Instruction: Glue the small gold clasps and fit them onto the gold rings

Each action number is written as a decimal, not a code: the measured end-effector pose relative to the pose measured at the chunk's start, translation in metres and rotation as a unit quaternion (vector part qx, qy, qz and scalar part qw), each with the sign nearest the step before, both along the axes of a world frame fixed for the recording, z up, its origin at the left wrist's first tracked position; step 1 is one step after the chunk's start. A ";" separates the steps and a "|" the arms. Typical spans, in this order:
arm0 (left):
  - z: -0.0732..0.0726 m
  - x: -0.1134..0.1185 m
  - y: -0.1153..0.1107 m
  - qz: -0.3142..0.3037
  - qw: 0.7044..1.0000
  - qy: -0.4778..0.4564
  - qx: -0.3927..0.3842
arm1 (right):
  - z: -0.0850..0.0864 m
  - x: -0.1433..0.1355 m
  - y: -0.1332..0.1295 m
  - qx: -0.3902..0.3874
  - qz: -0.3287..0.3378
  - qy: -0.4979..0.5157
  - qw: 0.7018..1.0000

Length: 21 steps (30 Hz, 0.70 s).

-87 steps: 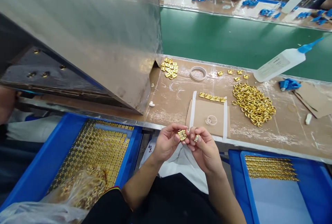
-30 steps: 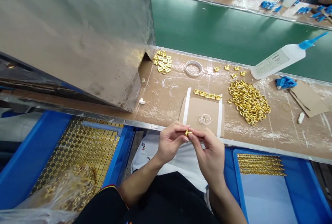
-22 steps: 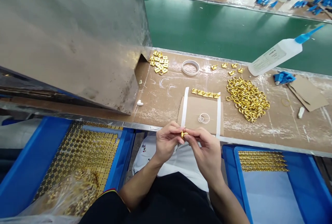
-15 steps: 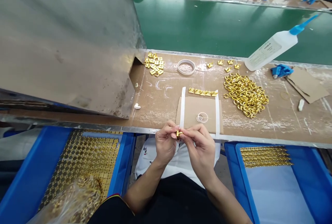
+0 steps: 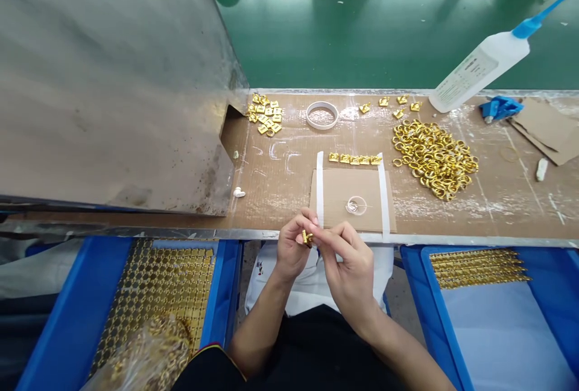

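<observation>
Cardboard covers the counter (image 5: pixel 275 198); before its near edge, the left hand (image 5: pixel 291 252) has its grip closed on a gold piece (image 5: pixel 307 238), unplaced. The right hand (image 5: pixel 350 264) meets it; its grip I cannot tell.

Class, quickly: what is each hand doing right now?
Left hand: closed, pinching a small gold piece.
Right hand: fingertips at the same piece; whether it grips too cannot be told.

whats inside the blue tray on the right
Rows of gold strips and a pale sheet lie in the blue tray. The sheet hides whatever is beneath it.
</observation>
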State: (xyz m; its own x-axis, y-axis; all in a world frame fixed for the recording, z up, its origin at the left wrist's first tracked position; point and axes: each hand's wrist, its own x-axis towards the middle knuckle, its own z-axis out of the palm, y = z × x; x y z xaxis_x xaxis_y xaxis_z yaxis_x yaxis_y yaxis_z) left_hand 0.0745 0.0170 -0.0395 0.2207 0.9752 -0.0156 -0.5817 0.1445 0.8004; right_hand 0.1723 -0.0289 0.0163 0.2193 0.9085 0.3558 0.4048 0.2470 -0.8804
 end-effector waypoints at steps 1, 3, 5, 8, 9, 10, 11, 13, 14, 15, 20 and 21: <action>0.001 -0.001 0.000 -0.001 1.000 0.004 -0.001 | 0.001 -0.001 0.001 0.002 -0.001 -0.004 1.000; 0.002 -0.003 -0.001 -0.001 1.000 0.002 -0.012 | 0.001 -0.004 0.002 0.006 -0.005 -0.014 1.000; 0.004 -0.004 -0.002 0.001 0.999 -0.006 -0.032 | 0.001 -0.006 0.003 0.012 -0.007 -0.025 1.000; 0.008 -0.005 -0.004 0.000 0.997 -0.021 -0.070 | -0.001 -0.010 0.003 0.024 -0.008 -0.042 0.999; 0.010 -0.005 -0.005 -0.007 0.996 -0.028 -0.086 | -0.002 -0.011 0.003 0.029 -0.008 -0.048 0.998; 0.011 -0.005 -0.006 -0.020 0.994 -0.038 -0.103 | -0.002 -0.012 0.003 0.034 -0.007 -0.053 0.998; 0.012 -0.005 -0.007 -0.035 0.991 -0.048 -0.118 | -0.002 -0.012 0.002 0.038 -0.007 -0.057 0.998; 0.016 -0.006 -0.007 -0.067 0.985 -0.064 -0.143 | -0.001 -0.013 0.001 0.040 -0.007 -0.064 0.997; 0.017 -0.006 -0.007 -0.079 0.983 -0.070 -0.151 | 0.000 -0.013 0.001 0.039 -0.007 -0.067 0.997; 0.019 -0.006 -0.007 -0.086 0.981 -0.074 -0.157 | 0.001 -0.012 0.000 0.038 -0.007 -0.069 0.997; 0.027 -0.003 -0.008 -0.060 0.978 -0.102 -0.174 | 0.003 -0.010 0.000 0.039 -0.006 -0.055 0.998; 0.028 -0.002 -0.008 -0.054 0.977 -0.106 -0.178 | 0.003 -0.010 0.001 0.039 -0.007 -0.048 0.998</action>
State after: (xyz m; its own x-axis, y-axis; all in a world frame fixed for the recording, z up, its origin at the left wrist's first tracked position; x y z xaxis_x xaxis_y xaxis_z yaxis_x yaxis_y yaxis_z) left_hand 0.0721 0.0089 -0.0114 0.3561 0.8874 -0.2927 -0.6948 0.4609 0.5521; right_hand 0.1623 -0.0284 0.0192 0.1927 0.8749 0.4444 0.4898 0.3066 -0.8161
